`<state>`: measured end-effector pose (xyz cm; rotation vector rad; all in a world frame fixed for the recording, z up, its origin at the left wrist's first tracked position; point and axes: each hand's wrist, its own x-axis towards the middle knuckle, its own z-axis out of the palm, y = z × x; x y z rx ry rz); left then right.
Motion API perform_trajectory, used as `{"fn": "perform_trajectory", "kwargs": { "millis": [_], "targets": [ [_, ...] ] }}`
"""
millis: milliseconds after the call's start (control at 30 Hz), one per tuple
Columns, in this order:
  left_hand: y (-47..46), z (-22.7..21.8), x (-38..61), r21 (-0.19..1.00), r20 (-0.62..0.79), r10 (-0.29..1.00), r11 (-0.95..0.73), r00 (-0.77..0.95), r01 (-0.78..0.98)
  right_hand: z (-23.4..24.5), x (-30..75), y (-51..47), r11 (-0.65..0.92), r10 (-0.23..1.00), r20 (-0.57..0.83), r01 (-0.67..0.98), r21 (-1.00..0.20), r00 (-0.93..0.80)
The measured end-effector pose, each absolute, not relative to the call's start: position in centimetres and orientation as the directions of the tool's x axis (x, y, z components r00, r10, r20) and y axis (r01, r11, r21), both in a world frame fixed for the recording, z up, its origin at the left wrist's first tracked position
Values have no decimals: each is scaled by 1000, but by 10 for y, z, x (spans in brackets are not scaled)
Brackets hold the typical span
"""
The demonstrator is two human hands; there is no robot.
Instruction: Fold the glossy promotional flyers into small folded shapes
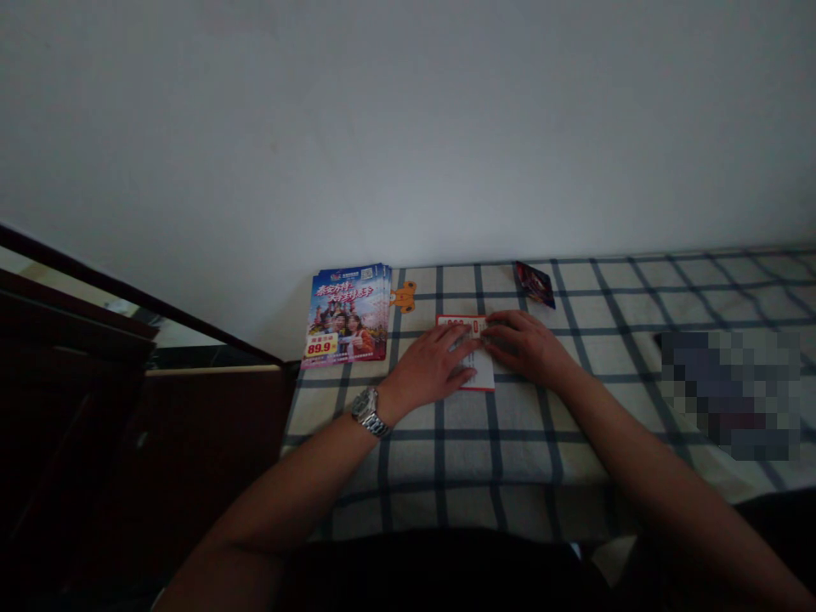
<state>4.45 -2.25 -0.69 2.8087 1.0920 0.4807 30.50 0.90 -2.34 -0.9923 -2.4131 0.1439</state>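
Observation:
A white leaflet with a red border (479,374) lies on the checked tablecloth (459,450), partly folded. My left hand (430,364), with a metal watch on its wrist, lies flat on the leaflet's left part, fingers stretched out. My right hand (526,342) presses down on the leaflet's upper right part, fingers flat and together. Both hands cover much of the paper.
A stack of colourful flyers (348,313) lies at the table's far left corner, with a small orange cut-out (404,297) beside it. A dark folded card (535,283) stands near the wall. A blurred dark patch (730,395) is at right. Dark wooden furniture (127,425) stands left.

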Motion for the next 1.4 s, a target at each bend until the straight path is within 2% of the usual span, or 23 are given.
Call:
{"fn": "perform_trajectory", "kwargs": {
  "millis": [367,800,1400],
  "targets": [
    [-24,-5,44,187,237,658,-753,715,631,-24,306,9,740,666,431,613,-278,-609],
    [-26,-3,46,184,248,610,-793,753,581,-22,304,8,686,724,401,652,-323,-562],
    [-27,-4,46,175,236,614,-789,753,589,-18,291,11,577,793,427,761,-297,-434]
  ]
}}
